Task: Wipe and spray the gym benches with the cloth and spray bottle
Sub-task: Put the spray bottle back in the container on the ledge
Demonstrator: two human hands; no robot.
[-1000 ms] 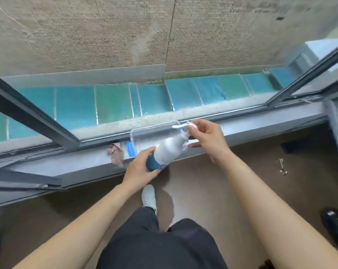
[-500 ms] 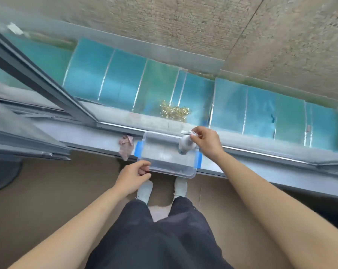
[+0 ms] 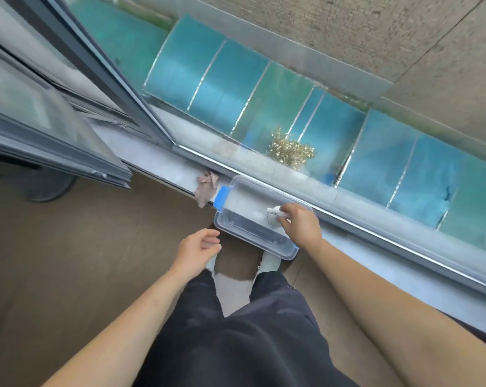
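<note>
The white spray bottle (image 3: 272, 216) stands upright inside a clear plastic box (image 3: 236, 219) with blue clips on the grey window sill. My right hand (image 3: 300, 224) grips the bottle's top at the nozzle; most of the bottle is hidden beneath it. My left hand (image 3: 198, 248) hovers just left of the box's near corner, fingers loosely curled, holding nothing. A crumpled pinkish-brown cloth (image 3: 206, 185) lies on the sill to the left of the box, partly hanging over the edge. No gym bench is in view.
The grey sill (image 3: 376, 263) runs diagonally across the view, with window glass beyond it. An open window frame (image 3: 68, 152) juts into the room at the left. Brown floor lies below, with my legs and white shoes (image 3: 269, 261) under the box.
The bottle went from being held tilted in both hands to standing in the box. My left hand let go of it, then drew back from the box. My view swung rightwards.
</note>
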